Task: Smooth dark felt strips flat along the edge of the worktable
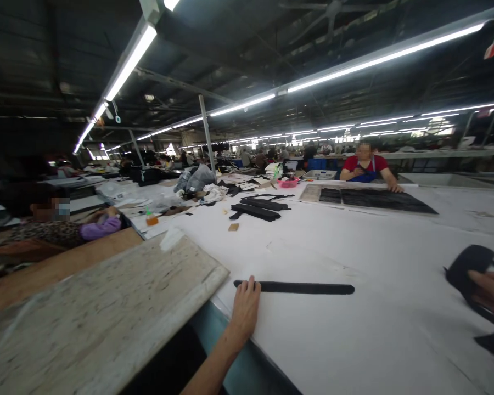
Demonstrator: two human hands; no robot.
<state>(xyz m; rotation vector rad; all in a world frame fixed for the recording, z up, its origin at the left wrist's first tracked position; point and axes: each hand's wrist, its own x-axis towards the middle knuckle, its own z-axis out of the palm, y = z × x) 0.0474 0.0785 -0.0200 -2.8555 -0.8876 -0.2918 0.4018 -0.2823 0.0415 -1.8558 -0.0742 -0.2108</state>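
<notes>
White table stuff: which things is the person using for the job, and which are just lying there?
Seem part of the job:
- black strip under the left hand
- dark pieces in the right hand

Seem just lying about:
- small tan square
- orange bottle
- pink basket

A large, lamp-lit factory workshop
From where I stand, tube lights (387, 57) run in long rows beneath a high, dark roof (239, 38), with a slim post (206, 129) rising between them. A broad white bench (313, 247) carries black strips (304, 288), a pink basket (288, 183) and bunched plastic bags (201, 178); across it a worker in red (379, 163) leans over dark pieces (387, 200), and more people (260, 159) fill the hall behind.
</notes>
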